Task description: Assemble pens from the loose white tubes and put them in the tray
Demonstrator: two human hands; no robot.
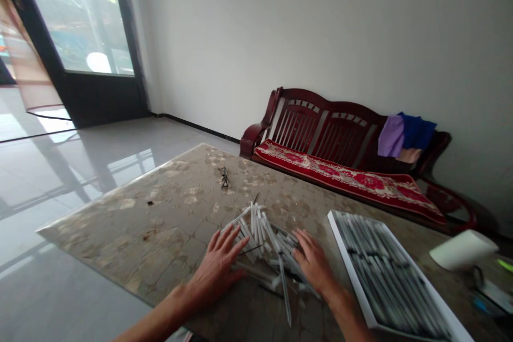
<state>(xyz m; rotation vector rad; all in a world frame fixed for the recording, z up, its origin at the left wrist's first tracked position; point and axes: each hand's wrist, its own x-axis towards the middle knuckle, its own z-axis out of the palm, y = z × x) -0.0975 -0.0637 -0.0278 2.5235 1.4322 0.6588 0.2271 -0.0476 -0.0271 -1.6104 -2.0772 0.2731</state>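
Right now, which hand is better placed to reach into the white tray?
Probably the right hand: it is at the side of the pile of sticks nearer the white tray, while the left hand is across the pile, farther away.

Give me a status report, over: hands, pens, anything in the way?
Left hand and right hand open, at either side of the pens. Pens loose, crisscrossed on the table. White box off to the right, nothing seen in the way.
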